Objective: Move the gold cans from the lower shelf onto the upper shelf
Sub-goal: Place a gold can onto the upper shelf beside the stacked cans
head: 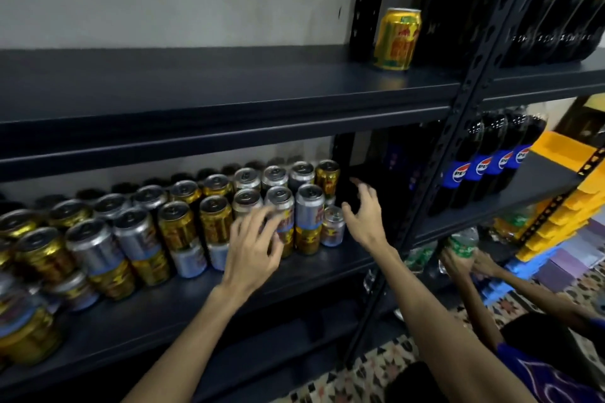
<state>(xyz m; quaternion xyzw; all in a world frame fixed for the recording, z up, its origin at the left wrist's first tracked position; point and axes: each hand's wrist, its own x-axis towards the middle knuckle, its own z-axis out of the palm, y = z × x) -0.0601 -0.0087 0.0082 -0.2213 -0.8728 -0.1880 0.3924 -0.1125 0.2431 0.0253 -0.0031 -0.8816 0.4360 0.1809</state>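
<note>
One gold can (396, 39) stands upright at the right end of the upper shelf (229, 88). The lower shelf (196, 298) carries several stacked gold and silver cans (214, 216) in rows. My left hand (253, 249) reaches in front of the stacked cans near the right end of the rows, fingers spread and holding nothing; it hides part of a can. My right hand (366, 216) hovers just right of the last stack, beside a silver can over a gold one (308, 217), fingers spread and empty.
Black uprights (458, 127) divide the rack. Cola bottles (556, 10) fill the upper right bay, Pepsi bottles (484, 163) the bay below. Another person's hands (465, 262) hold a green-labelled bottle low at right. Yellow bins (569, 206) stand at far right.
</note>
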